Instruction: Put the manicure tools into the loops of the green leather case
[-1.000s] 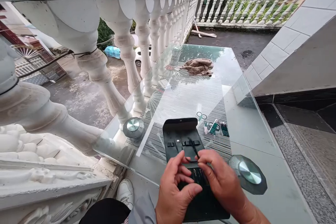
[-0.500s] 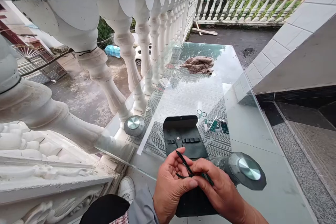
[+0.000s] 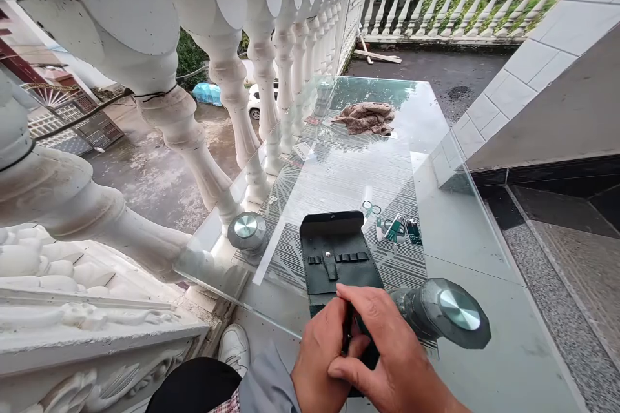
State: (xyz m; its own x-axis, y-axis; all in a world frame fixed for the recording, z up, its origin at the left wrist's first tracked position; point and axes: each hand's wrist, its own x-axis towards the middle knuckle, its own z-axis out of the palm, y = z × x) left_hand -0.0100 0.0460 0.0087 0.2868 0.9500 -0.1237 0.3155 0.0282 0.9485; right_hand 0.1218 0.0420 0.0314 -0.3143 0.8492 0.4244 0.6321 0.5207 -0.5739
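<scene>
My left hand (image 3: 317, 352) is closed around dark, slim nail nippers (image 3: 347, 330), mostly hidden between my palms. My right hand (image 3: 390, 345) curls over from the right, its thumb lying across my left hand and its fingers bent around the nippers. Below and beyond my hands lies an opened black manicure case (image 3: 317, 277) with elastic loops and a snap tab; its near part is covered by my hands. To the case's right lie small scissors (image 3: 371, 208), a green-and-silver nail clipper (image 3: 394, 227) and a darker clipper (image 3: 413, 231).
The glass tabletop (image 3: 465, 239) rests on faceted supports, one with a round metal cap (image 3: 459, 310) near my right hand and another cap (image 3: 246, 226) at left. A crumpled brown cloth (image 3: 365, 118) lies farther back. White balusters (image 3: 237, 90) line the left side.
My hands have folded together over the nippers, whose curved handles showed before. My right hand has turned over my left, and the case's snap tab is now uncovered.
</scene>
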